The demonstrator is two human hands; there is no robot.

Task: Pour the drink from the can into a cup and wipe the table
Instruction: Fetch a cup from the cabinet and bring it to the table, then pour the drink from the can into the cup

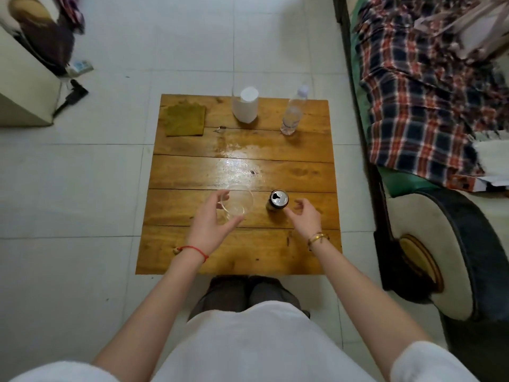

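Note:
A clear glass cup (239, 203) stands on the near half of the wooden table (192, 172). My left hand (210, 221) holds the cup, fingers at its left rim and thumb along its near side. An opened dark drink can (278, 200) stands upright just right of the cup. My right hand (304, 216) hovers beside the can with loosely curled fingers, holding nothing; its thumb tip is close to the can's base. A folded olive-green cloth (185, 119) lies at the table's far left corner.
A wet, shiny patch (237, 158) spreads over the table's middle. At the far edge stand a white paper roll (246, 104) and a clear water bottle (293, 111). A bed with a plaid blanket (418, 92) runs along the right. My knees (248, 293) touch the near edge.

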